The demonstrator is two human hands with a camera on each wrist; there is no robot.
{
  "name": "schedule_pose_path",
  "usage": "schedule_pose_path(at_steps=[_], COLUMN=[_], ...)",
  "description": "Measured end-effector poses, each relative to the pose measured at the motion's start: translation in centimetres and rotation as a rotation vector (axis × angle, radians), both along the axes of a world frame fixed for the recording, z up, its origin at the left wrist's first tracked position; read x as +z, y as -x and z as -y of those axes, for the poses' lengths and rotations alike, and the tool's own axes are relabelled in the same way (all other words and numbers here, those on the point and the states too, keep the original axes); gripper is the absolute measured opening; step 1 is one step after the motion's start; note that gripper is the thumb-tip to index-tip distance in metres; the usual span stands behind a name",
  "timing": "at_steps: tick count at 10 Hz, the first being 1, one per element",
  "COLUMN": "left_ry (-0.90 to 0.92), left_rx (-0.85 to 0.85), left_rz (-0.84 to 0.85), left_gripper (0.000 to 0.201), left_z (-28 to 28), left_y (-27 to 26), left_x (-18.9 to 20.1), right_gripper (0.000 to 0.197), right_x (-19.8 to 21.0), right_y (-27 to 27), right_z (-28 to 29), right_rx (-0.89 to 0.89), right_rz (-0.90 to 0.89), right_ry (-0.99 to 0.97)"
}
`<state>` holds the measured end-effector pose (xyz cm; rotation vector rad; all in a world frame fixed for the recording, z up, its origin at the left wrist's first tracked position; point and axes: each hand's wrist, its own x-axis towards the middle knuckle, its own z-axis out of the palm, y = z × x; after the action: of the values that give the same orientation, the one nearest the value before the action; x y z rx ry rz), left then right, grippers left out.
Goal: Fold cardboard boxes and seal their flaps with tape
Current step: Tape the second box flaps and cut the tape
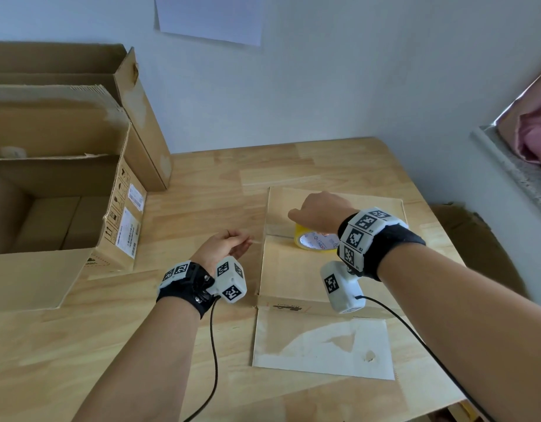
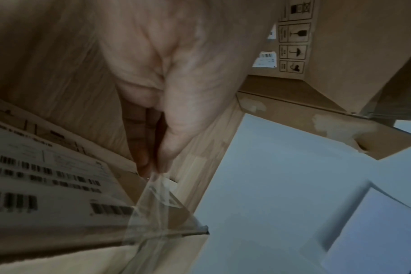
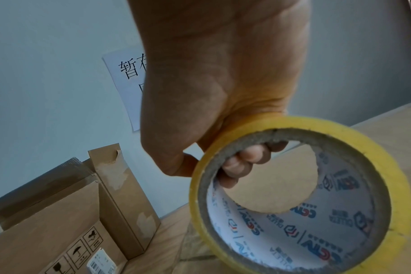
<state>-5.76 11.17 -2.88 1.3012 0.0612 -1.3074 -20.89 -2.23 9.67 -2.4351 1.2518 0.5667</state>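
A flat brown cardboard box [image 1: 333, 269] lies on the wooden table [image 1: 202, 196], its torn white flap [image 1: 324, 345] spread toward me. My right hand [image 1: 314, 213] grips a yellow tape roll [image 1: 316, 240] standing on the box top; in the right wrist view the fingers [image 3: 244, 163] curl through the core of the roll [image 3: 387, 185]. A clear tape strip [image 1: 275, 236] runs left from the roll over the box's left edge. My left hand [image 1: 246, 240] pinches its free end, and the left wrist view shows thumb and finger [image 2: 156, 166] holding the strip [image 2: 157, 200].
A large open cardboard box [image 1: 123, 214] with labels stands at the table's left, with a taller box [image 1: 144, 126] behind it against the wall. A paper sheet [image 1: 211, 16] hangs on the wall. A stone sill [image 1: 506, 166] juts out at right, above cardboard [image 1: 470, 239] beside the table.
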Motion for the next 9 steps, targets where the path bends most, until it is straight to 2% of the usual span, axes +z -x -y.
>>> schedule_pose_path(at_steps=[2,5,6,7,8,9], left_ry=[-0.089,-0.257,-0.371,-0.426,-0.338,-0.195], left_rx=[-0.109,-0.448,-0.681,-0.629,-0.389,-0.275], left_rz=[0.058,0.242,0.335,0.323,0.336,0.365], left_gripper=[0.016,0.007,0.043,0.033,0.025,0.026], left_z=[1.0,1.6,1.0,0.5,0.8,1.5], left_y=[1.7,2.1,1.8,1.2,0.0,0.2], left_x=[0.0,0.3,-0.1,0.3,1.2,3.3], right_gripper=[0.041,0.038,0.038,0.038,0.039,0.039], right_x=[0.0,-0.2,-0.2,-0.3,-0.2,0.0], right_y=[0.0,0.2,0.2,0.4,0.4,0.4], right_z=[0.0,0.2,0.2,0.3,0.3,0.3], right_rx=[0.011,-0.018,-0.020,-0.024,-0.014,-0.017], right_rz=[0.011,0.077,0.085,0.093,0.091,0.087], right_ry=[0.003,0.012,0.013,0.011,0.009,0.011])
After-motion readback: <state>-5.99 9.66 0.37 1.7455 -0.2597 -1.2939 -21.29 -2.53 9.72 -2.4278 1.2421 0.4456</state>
